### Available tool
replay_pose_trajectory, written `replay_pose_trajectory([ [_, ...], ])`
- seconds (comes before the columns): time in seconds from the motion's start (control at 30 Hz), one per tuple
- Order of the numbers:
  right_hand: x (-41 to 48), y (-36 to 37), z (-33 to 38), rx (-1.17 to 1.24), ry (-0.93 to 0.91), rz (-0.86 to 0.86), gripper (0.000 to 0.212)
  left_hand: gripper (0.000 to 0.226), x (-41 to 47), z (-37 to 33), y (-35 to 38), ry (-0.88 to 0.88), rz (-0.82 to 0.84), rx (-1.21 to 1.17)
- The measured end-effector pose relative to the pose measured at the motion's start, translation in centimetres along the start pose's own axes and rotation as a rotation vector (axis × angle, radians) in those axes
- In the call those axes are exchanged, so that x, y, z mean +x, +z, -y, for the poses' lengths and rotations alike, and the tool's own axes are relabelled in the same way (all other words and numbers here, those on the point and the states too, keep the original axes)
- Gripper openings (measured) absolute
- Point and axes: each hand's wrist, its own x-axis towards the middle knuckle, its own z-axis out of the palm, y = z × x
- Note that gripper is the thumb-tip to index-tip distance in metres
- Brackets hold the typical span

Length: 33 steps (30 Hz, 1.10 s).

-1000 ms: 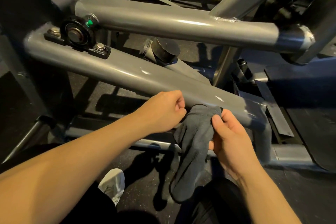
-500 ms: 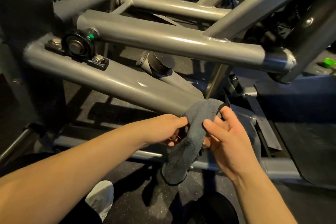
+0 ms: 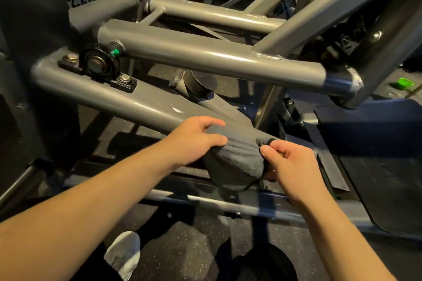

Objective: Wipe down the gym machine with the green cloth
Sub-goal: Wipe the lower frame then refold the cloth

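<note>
The cloth (image 3: 237,157) looks dark grey-green in this light and is draped over the lower grey tube (image 3: 127,102) of the gym machine, wrapped round its lower end. My left hand (image 3: 196,141) grips the cloth's left side against the tube, thumb on top. At the cloth's right edge, my right hand (image 3: 290,162) pinches it between thumb and fingers. A second thick grey tube (image 3: 205,57) runs above, parallel to the first.
A black bearing block (image 3: 98,66) with bolts sits on the lower tube to the left. More frame tubes cross at the upper right. A small green object (image 3: 404,82) lies on the floor at far right. My white shoe (image 3: 123,253) stands on the speckled rubber floor below.
The cloth, which hung down between both hands, is now spread and wrapped over the lower tube. My left hand moved up onto it; my right hand shifted to its right edge.
</note>
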Motion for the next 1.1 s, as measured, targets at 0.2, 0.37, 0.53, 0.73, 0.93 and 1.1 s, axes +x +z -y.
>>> replay_pose_trajectory([
  [0.2,1.5,-0.3,-0.1,0.123,0.158,-0.114,0.034,0.07,0.0,-0.2,-2.2,0.134,-0.039,0.134],
  [0.37,1.5,-1.1,1.2,0.106,-0.022,0.115,0.031,0.07,-0.6,-0.4,-4.2,0.247,-0.016,0.386],
  [0.53,1.9,-0.4,2.3,-0.253,-0.183,0.117,0.017,0.025,-0.6,0.3,-5.4,0.322,-0.136,0.526],
  [0.73,2.0,1.7,3.5,0.042,-0.135,0.154,0.026,0.029,-0.8,0.4,-5.4,0.452,-0.378,0.562],
  [0.93,1.7,6.0,6.0,0.579,0.186,0.233,0.023,0.042,-1.5,0.2,-3.8,0.252,-0.27,0.39],
  [1.1,1.4,6.7,7.6,0.847,0.173,0.421,0.034,0.035,-2.2,-0.2,-3.9,0.187,-0.224,0.267],
])
